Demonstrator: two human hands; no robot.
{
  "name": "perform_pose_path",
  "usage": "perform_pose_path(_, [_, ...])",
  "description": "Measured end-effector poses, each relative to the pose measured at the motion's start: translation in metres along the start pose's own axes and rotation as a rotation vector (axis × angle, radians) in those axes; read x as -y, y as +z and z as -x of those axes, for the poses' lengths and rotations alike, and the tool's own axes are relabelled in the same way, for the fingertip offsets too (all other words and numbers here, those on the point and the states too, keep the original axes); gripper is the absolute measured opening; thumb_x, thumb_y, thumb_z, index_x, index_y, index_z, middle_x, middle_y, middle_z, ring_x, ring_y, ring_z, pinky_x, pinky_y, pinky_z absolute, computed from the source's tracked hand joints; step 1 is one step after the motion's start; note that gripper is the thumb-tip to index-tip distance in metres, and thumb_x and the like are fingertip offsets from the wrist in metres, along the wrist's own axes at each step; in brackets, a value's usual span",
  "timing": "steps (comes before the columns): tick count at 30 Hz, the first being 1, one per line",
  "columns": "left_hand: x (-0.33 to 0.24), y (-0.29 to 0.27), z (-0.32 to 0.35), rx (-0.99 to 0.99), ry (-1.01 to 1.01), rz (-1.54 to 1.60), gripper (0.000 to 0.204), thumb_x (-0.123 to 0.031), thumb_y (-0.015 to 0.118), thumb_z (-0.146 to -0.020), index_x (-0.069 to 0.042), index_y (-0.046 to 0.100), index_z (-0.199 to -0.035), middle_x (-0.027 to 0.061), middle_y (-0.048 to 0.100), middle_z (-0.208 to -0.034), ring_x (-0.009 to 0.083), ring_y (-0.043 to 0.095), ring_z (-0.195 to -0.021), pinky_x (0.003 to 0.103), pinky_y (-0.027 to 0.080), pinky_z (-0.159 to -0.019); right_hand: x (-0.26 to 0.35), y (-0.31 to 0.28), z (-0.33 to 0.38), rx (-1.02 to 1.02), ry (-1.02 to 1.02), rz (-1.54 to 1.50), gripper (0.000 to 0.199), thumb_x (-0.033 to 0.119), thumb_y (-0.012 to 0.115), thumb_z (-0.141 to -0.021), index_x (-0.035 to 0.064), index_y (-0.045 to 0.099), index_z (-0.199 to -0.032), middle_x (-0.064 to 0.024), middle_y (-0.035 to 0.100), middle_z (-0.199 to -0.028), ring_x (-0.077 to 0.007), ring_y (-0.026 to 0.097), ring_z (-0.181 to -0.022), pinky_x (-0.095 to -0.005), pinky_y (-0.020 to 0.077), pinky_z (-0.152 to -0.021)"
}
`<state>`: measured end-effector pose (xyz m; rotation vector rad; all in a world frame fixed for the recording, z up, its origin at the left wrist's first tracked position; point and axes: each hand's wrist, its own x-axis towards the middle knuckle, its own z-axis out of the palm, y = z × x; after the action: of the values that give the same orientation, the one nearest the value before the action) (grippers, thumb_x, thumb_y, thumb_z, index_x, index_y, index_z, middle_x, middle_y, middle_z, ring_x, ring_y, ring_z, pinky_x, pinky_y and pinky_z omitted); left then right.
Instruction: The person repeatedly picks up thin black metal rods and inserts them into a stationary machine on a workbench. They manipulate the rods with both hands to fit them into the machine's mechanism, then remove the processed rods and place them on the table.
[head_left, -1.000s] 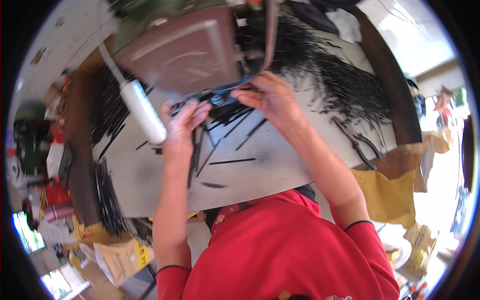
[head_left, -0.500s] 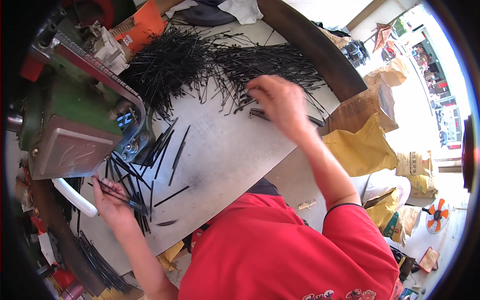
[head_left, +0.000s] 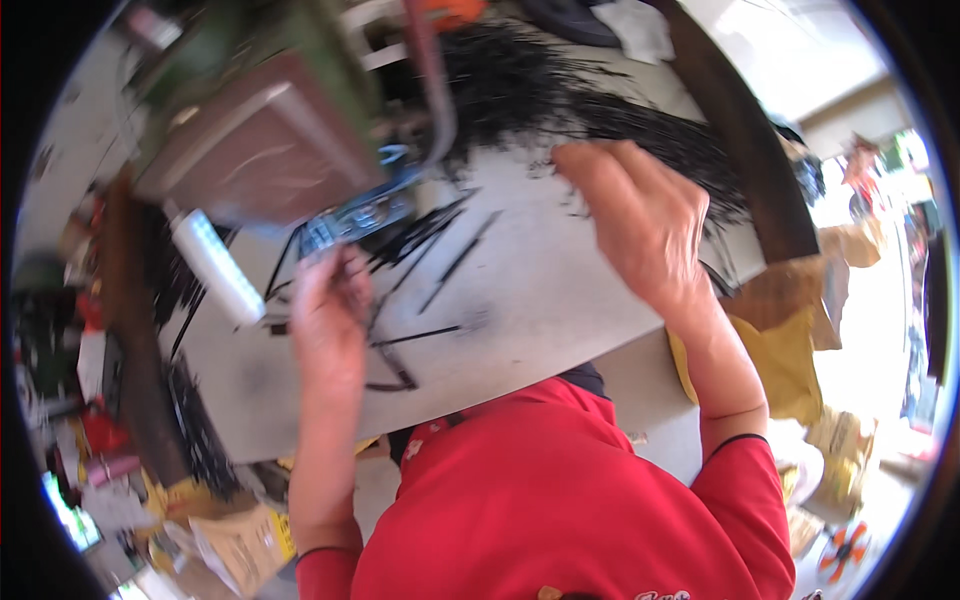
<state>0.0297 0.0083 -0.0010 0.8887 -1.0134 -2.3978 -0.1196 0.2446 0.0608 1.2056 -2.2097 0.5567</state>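
My left hand (head_left: 333, 295) is just below the front of a green machine (head_left: 270, 140) with a metal cover, its fingers curled close to the machine's lower metal part (head_left: 360, 218). Blur hides what those fingers hold, if anything. Over the right half of the metal tabletop (head_left: 540, 300) is my right hand (head_left: 640, 215), fingers pressed together and pointing left; what is in them cannot be made out. Beyond it lies a pile of thin black rods with small looped ends (head_left: 640, 125). Black strips (head_left: 425, 235) are scattered beside my left hand.
A white tube-shaped piece (head_left: 218, 265) hangs left of my left hand. Dark raised rims bound the table at the right (head_left: 735, 120) and left (head_left: 130, 330). Another heap of black rods (head_left: 500, 85) lies at the back. Yellow sacks (head_left: 775, 365) stand right of the table.
The whole view has shifted, with machine and table now further right in it. My left hand has come up closer to the machine's lower part. My right hand has drawn back from the rod pile.
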Motion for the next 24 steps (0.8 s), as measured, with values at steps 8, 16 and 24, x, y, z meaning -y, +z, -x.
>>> perform_pose_path(8, [0.010,0.020,-0.013,-0.040,0.222,-0.245,0.020,-0.011,0.064,-0.087,-0.001,0.060,-0.103,0.0028,0.062,-0.075,0.0088,0.057,-0.060,0.019,0.046,-0.055,0.096,0.087,-0.017,0.456,0.690,-1.111,0.017,0.017,0.054,-0.092,0.0003,0.058,-0.095,-0.0062,0.058,-0.060,-0.0130,0.053,-0.048,-0.0291,0.0422,-0.045])
perform_pose_path(16, [0.015,0.016,-0.020,0.028,0.207,-0.240,0.019,-0.010,0.066,-0.086,0.001,0.061,-0.101,0.0034,0.061,-0.080,0.0083,0.057,-0.067,0.021,0.048,-0.057,0.097,0.105,-0.018,0.379,0.869,-1.323,0.019,0.014,0.054,-0.092,-0.0052,0.058,-0.094,-0.0056,0.058,-0.065,-0.0090,0.051,-0.049,-0.0256,0.0408,-0.046])
perform_pose_path(24, [0.012,0.019,-0.021,0.040,0.197,-0.236,0.018,-0.011,0.066,-0.086,0.000,0.061,-0.100,0.0034,0.062,-0.077,0.0078,0.056,-0.063,0.020,0.047,-0.056,0.099,0.107,-0.020,0.373,0.899,-1.392,0.019,0.013,0.053,-0.092,-0.0057,0.057,-0.096,-0.0060,0.058,-0.068,-0.0082,0.049,-0.050,-0.0243,0.0397,-0.046])
